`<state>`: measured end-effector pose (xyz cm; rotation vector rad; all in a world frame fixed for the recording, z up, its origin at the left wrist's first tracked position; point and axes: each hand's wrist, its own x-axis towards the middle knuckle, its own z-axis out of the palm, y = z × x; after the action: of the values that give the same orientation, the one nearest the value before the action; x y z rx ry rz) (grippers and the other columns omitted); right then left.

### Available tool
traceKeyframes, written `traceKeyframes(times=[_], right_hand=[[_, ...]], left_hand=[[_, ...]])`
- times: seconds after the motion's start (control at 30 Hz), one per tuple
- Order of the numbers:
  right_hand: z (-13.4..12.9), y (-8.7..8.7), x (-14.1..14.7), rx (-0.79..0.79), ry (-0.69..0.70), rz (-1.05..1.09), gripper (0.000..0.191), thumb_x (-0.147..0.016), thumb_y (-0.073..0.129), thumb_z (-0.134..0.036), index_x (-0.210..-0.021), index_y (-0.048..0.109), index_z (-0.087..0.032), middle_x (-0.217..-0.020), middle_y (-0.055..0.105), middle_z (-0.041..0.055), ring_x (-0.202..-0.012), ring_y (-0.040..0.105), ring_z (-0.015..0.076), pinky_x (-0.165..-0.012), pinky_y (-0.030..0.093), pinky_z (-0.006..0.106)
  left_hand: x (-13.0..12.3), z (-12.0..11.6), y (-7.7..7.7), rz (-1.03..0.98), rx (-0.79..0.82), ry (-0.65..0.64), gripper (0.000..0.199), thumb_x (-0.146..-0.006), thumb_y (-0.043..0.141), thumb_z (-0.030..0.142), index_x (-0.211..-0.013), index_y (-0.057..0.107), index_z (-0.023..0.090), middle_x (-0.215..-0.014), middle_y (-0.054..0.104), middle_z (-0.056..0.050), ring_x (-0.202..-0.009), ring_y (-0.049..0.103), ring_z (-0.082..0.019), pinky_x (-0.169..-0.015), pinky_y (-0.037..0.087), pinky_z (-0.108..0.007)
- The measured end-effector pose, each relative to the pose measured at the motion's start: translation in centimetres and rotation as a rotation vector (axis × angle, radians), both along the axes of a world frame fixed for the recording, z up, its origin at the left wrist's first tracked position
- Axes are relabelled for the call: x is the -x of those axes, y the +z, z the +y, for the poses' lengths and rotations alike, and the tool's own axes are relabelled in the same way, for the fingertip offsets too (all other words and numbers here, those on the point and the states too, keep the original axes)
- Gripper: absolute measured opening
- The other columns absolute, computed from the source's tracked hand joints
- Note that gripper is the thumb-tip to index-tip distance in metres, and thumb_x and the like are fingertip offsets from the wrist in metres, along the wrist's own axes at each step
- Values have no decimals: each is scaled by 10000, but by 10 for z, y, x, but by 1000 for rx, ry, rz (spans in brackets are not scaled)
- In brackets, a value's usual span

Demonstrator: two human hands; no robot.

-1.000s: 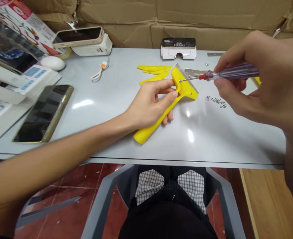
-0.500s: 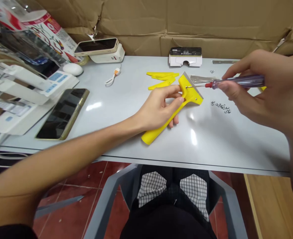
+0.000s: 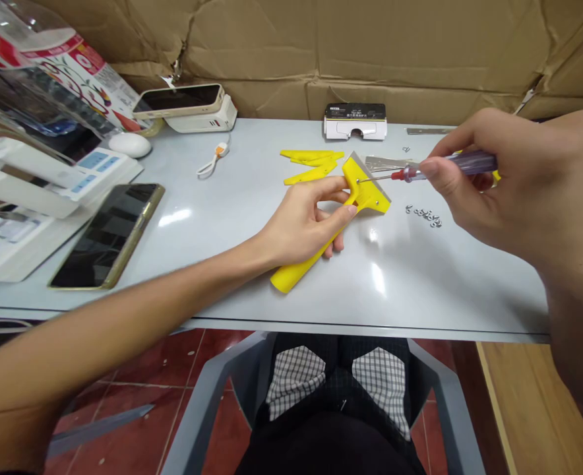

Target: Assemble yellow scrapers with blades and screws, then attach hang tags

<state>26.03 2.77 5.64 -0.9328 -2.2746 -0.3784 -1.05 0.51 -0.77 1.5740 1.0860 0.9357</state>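
My left hand [image 3: 304, 221] is closed around the neck of a yellow scraper [image 3: 291, 276], whose metal blade points up and to the right. Two screws show on the scraper's head. In my right hand [image 3: 494, 178] is a screwdriver [image 3: 462, 163] with a clear purplish handle and a red collar. Its tip meets the upper screw [image 3: 358, 181]. Several loose screws [image 3: 427, 216] lie below the shaft on the table. Behind the scraper's head are yellow plastic pieces [image 3: 311, 173] and thin metal blades [image 3: 385, 163], partly covered by the shaft.
A small black and white box [image 3: 355, 122] stands at the back against the cardboard [image 3: 252, 46]. On the left are a dark phone [image 3: 108, 234], a short cable [image 3: 214, 160], a mouse [image 3: 130, 144], a power strip [image 3: 84, 178], a second phone on a white block, and a plastic bottle [image 3: 81, 66].
The whole view has shifted slightly, so things sit a little further left. My grip on the scraper is the same, and the screwdriver tip stays on the upper screw.
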Motion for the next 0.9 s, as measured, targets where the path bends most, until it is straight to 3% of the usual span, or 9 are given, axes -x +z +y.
traceKeyframes(times=[0.07,0.2,0.33,0.47,0.63,0.8,0.9], right_hand=[[-1,2,0,45,-16,-8,182,-1067,697,-421,-1012,664,-251,-633,643,-26,-556,602,201,-655,390,405],[-5,7,0,203,4,-4,225,-1023,673,-362,-1230,653,-276,-861,730,7,-606,636,207,-662,445,399],[-5,8,-3,132,-21,-26,103,-1060,673,-389,-1092,688,-292,-786,734,10,-648,669,235,-690,437,412],[-1,4,-3,82,-91,-80,244,-1103,625,-453,-1012,735,-255,-713,726,29,-586,599,231,-641,349,403],[-1,1,0,27,-107,-109,454,-1150,540,-527,-845,705,-233,-583,582,23,-524,491,198,-598,272,375],[-5,7,0,163,-60,-49,223,-1052,674,-434,-1140,745,-242,-799,736,47,-675,676,262,-647,361,383],[-5,9,-3,232,49,-22,173,-999,672,-294,-1154,731,-244,-967,814,64,-745,732,259,-681,448,399]], left_hand=[[0,0,1,2,-1,7,326,-1052,757,318,-1356,797,209,-1363,792,-137,-605,738,-138,-417,565,-263],[0,0,1,1,-14,19,314,-1043,781,339,-1329,809,214,-1329,800,-136,-584,731,-137,-402,556,-262],[0,-1,1,21,-2,20,318,-1058,751,331,-1346,804,207,-1266,813,-135,-531,696,-120,-398,567,-264],[-1,-2,2,33,10,21,336,-1067,726,324,-1374,791,203,-1303,805,-143,-520,692,-109,-396,571,-255],[-3,-3,6,55,32,40,377,-1065,716,312,-1414,774,184,-1415,762,-185,-522,699,-108,-401,591,-275],[-5,-2,5,51,39,35,347,-1053,741,316,-1377,773,196,-1433,752,-186,-530,696,-100,-411,595,-267],[-5,0,3,60,59,45,328,-1050,738,320,-1348,761,185,-1468,728,-202,-526,710,-105,-399,595,-272]])
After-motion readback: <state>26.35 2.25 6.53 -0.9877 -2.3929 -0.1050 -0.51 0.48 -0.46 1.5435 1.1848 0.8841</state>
